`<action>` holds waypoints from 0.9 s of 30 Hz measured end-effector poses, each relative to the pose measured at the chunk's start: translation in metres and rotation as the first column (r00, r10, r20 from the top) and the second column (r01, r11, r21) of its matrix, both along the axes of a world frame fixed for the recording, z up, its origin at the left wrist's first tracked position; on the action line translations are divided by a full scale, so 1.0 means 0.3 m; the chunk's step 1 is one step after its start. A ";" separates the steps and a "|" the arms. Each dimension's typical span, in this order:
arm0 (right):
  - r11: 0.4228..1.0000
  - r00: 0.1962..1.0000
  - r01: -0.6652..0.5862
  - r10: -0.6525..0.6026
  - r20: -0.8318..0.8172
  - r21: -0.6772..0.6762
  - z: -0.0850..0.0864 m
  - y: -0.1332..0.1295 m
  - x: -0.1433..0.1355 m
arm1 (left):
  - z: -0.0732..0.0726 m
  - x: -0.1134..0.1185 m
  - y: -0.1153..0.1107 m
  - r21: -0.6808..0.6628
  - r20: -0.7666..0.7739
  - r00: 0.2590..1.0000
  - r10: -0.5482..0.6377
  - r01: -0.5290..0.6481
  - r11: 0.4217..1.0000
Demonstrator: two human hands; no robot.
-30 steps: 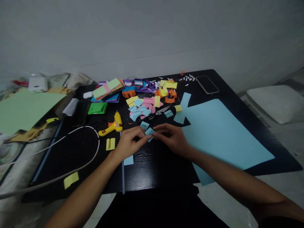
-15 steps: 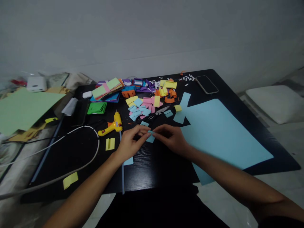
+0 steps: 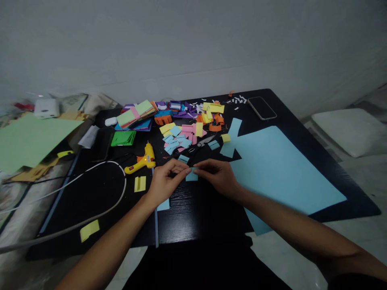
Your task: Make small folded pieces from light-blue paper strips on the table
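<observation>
Being pinched at its far edge, the blue slip is held at three o'clock from the left grip and nine o'clock from the right grip, both clamped on it over the counter. The glue gun is seen at ten o'clock, the scissors at one.

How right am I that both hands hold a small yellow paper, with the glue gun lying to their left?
Not quite: the paper is blue, not yellow, as the head view shows. The left hand and right hand do hold it, and the glue gun lies to their left.
</observation>
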State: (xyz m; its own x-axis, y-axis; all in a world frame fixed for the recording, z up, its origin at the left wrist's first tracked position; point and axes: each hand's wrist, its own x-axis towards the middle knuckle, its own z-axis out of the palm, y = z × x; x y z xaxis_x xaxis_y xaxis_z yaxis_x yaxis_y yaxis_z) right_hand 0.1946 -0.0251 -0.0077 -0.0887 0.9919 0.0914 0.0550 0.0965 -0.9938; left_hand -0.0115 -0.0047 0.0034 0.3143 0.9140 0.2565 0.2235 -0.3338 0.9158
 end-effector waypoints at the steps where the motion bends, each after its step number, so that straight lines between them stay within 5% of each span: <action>1: 1.000 1.000 0.002 -0.002 0.006 0.004 0.000 0.000 0.000 | 0.000 0.000 -0.001 0.000 0.002 1.000 -0.003 0.003 1.000; 18: 0.999 0.995 0.039 -0.039 -0.092 -0.010 -0.005 0.002 -0.003 | -0.002 -0.007 -0.002 0.046 -0.031 0.999 -0.007 0.008 0.999; 27: 0.996 1.000 0.021 -0.022 0.008 0.085 -0.017 0.004 0.002 | -0.008 -0.006 0.007 0.068 -0.079 0.997 -0.022 0.027 0.997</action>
